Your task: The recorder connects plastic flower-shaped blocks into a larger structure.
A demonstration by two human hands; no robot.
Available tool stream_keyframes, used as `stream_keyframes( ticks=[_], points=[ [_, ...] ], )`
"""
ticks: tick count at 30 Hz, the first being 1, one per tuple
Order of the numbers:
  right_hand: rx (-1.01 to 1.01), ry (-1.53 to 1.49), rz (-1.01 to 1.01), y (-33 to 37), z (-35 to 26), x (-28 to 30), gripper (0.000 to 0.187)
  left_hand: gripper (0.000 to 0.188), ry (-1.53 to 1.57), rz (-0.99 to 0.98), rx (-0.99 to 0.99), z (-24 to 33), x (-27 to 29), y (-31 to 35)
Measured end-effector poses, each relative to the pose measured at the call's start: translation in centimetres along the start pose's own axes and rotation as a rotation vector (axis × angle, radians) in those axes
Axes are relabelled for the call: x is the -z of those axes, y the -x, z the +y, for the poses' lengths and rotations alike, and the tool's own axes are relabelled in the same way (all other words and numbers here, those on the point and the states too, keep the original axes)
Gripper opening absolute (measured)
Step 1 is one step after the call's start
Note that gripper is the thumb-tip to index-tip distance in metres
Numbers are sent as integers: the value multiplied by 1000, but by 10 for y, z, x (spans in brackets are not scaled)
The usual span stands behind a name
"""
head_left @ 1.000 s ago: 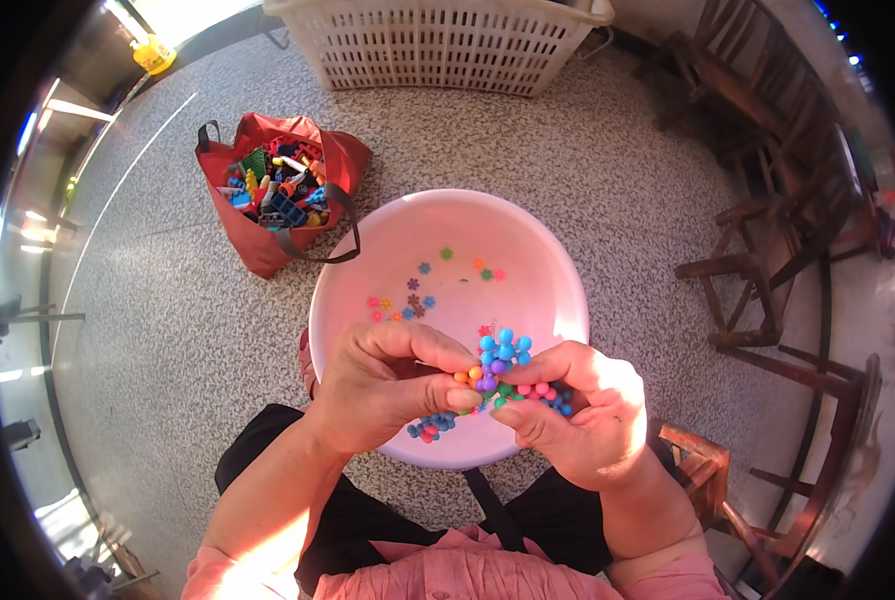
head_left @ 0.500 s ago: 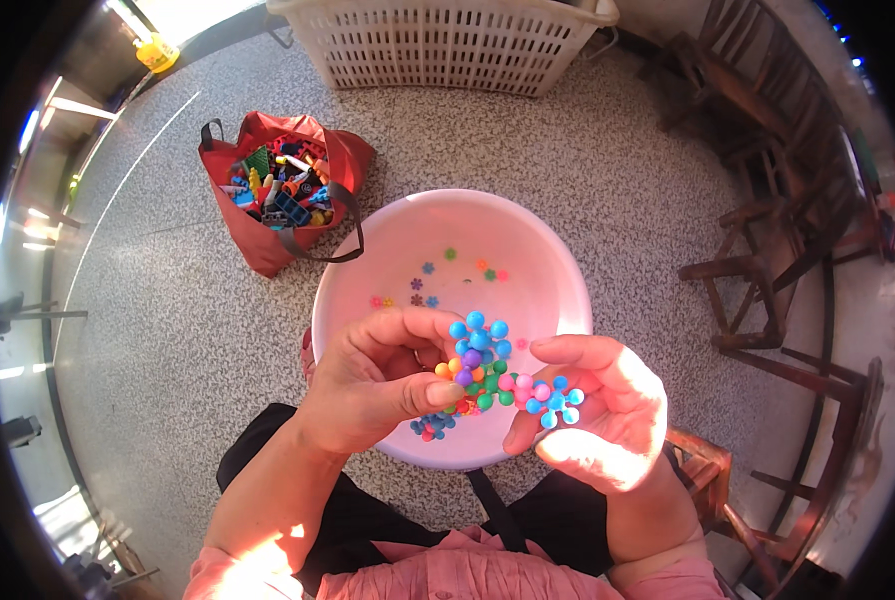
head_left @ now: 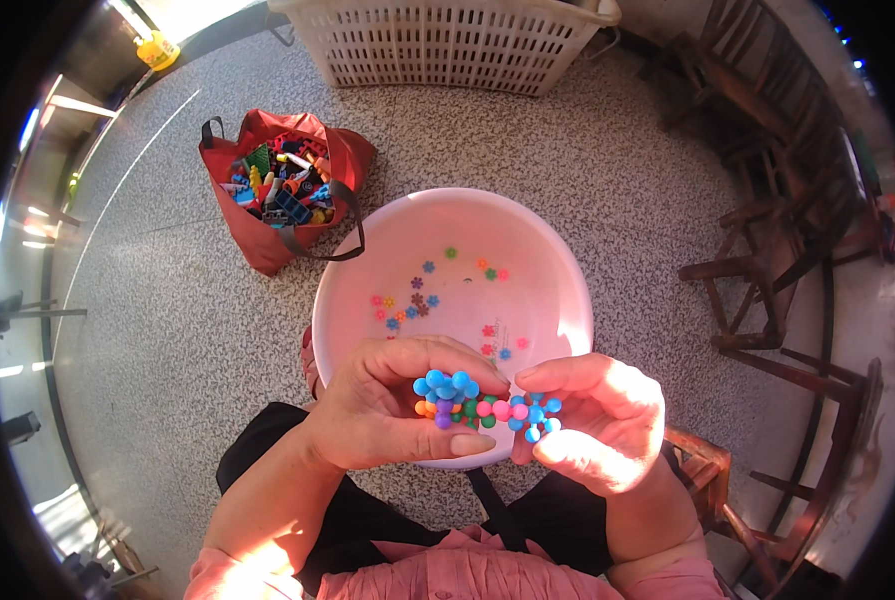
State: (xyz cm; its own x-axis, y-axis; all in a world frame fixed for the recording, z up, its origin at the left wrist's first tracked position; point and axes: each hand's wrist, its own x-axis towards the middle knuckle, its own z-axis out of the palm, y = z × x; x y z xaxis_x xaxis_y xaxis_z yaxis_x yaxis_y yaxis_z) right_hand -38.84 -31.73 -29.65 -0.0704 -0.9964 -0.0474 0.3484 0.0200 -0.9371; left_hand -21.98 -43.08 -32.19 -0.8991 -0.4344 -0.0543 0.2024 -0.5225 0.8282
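My left hand [head_left: 362,405] is wrapped round a joined cluster of ball-tipped, flower-shaped plastic toy pieces [head_left: 445,386], mostly blue, purple, orange and green. Its thumb presses along the lower side, and the fingers hide part of the cluster. A pink piece [head_left: 501,410] sticks out rightward from the green part, with a blue flower-shaped piece [head_left: 535,414] at its end. My right hand [head_left: 612,425] grips that blue piece between thumb and fingers. Both hands are over the near side of a pink tub [head_left: 339,290], where several loose flower-shaped pieces [head_left: 420,308] lie scattered.
Left of the tub stands a red bag [head_left: 257,235] full of mixed toy bricks, one handle drooping against the tub's rim. A white slatted basket [head_left: 437,50] is on the speckled floor [head_left: 147,350] at the far side. Wooden chairs [head_left: 757,270] line the right.
The cluster has turned and come slightly lower, so its blue end faces up differently. My right fingers have closed in on the end blue piece. More loose pieces show in the tub.
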Motion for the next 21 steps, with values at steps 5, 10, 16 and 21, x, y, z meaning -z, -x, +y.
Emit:
stream_keyframes(
  ticks=[5,10,16,21],
  points=[
    [-127,-90,130,-3,-6,-8,34,31,19,-13,10,0,2,0],
    [-244,-309,35,-2,-4,4,30,32,120,-16,43,0,1,2],
    [-244,-467,8,-5,-4,7,31,37,251,-24,145,-1,3,4],
    [9,-278,85,-5,1,7,27,48,444,19,155,-6,1,5]
  ],
)
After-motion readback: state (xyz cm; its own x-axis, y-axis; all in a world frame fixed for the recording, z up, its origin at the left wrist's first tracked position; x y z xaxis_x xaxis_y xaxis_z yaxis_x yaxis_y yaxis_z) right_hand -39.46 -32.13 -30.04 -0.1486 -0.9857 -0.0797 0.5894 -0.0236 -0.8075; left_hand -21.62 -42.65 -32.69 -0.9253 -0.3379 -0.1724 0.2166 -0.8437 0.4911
